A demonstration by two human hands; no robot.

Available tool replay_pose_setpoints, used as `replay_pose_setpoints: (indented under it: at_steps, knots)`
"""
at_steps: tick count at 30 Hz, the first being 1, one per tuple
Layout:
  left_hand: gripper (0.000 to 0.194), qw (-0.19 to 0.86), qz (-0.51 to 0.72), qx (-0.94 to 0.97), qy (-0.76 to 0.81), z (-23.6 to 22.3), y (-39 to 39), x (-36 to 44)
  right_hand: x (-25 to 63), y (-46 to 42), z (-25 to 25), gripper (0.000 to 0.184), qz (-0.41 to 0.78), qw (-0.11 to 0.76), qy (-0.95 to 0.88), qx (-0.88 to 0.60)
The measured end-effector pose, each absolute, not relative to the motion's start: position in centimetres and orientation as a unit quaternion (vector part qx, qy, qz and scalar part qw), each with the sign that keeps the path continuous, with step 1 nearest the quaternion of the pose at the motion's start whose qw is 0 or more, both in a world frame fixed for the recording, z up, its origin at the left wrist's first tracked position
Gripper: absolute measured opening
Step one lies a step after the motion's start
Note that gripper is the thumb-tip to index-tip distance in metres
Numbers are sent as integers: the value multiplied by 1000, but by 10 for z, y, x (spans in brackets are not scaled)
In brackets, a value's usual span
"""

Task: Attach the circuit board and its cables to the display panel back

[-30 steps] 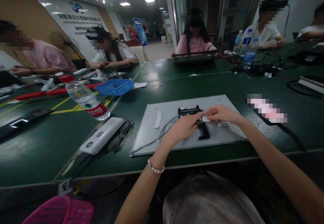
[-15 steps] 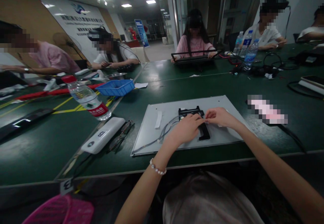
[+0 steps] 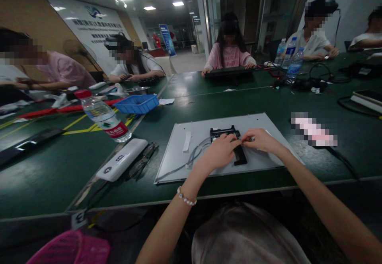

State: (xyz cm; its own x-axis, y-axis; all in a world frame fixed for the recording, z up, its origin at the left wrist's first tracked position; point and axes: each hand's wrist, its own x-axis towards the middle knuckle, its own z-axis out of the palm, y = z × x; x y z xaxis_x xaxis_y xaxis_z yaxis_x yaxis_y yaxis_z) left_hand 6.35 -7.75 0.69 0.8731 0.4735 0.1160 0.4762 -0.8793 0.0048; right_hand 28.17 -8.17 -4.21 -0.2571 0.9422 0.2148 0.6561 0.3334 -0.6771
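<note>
Across the foreground, a green table is shown, on which a pale grey panel is laid near the edge. To the panel's left, a blue tray and a red-capped bottle are placed. By the left hand, held back upward with fingers bent, a black bracket at about the panel's middle is partly covered; whether anything is gripped cannot be told. The right hand is half curled, its thumb and forefinger brought together near the left fingertips; what is pinched there cannot be made out. Glasses are set just beside a white box. On the panel, grey cables and a white strip are seen.
</note>
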Motion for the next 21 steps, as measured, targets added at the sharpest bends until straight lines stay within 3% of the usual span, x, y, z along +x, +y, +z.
replay_pose_setpoints:
  at_steps: [21]
  knots:
    - [41, 0, -71, -966, -247, 17, -77, 59, 287, -88, -27, 14, 217, 327, -731, -559]
